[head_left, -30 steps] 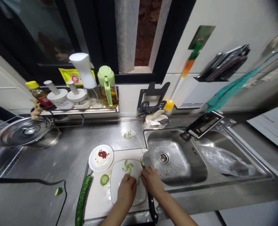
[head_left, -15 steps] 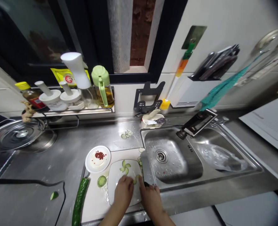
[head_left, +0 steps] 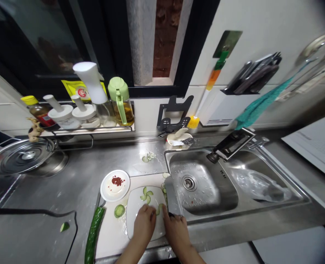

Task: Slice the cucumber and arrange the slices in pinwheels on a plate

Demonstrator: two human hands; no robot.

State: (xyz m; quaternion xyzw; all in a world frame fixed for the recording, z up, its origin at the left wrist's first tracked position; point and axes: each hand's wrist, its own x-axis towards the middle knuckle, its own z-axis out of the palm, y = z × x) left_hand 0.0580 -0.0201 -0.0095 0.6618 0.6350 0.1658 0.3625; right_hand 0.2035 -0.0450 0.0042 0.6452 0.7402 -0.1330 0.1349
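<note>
A pale square plate point(head_left: 136, 201) lies on the white cutting board point(head_left: 107, 234), with several curved cucumber slices point(head_left: 148, 199) fanned out near its far edge. Over the plate, my left hand point(head_left: 145, 223) has its fingers pinched together at a thin cucumber slice point(head_left: 158, 210). My right hand point(head_left: 176, 226) reaches its index finger to the same slice from the right. The remaining fingers are curled round the black handle of a wide-bladed knife point(head_left: 173, 192), whose blade points away from me. More slices point(head_left: 164, 186) lie beside the blade, partly hidden.
Left of the plate are a cucumber end piece point(head_left: 119, 211), a whole cucumber point(head_left: 94, 234) and a white dish point(head_left: 107, 194) of chopped red bits. A sink point(head_left: 203, 183) adjoins the board on the right. Cucumber scraps point(head_left: 148, 157) lie on the counter behind.
The view has shifted very slightly. Both hands, the knife and the slices stay in the same places.
</note>
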